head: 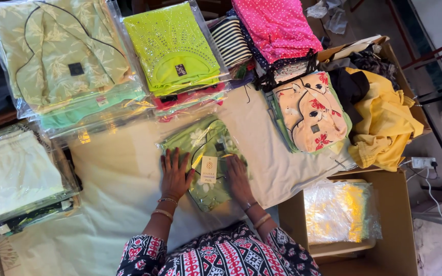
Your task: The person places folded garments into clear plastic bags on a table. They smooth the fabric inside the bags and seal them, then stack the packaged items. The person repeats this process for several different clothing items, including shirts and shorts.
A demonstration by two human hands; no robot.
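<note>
Right now both hands press flat, fingers spread, on a green floral garment packet (pixel 205 161) lying on the cloth-covered table (pixel 113 168). Left hand (pixel 175 174) covers the packet's left edge, right hand (pixel 239 179) its right; neither grips it. A cream tag (pixel 208 169) sits between them.

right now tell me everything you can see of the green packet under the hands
The green packet is a folded light green garment with a pale floral print and dark piping at the neckline, sealed in a clear glossy plastic bag. A cream card tag lies at its middle. It lies flat, slightly askew, on the whitish cloth covering the table. The left hand and right hand press flat on its two sides.
</note>
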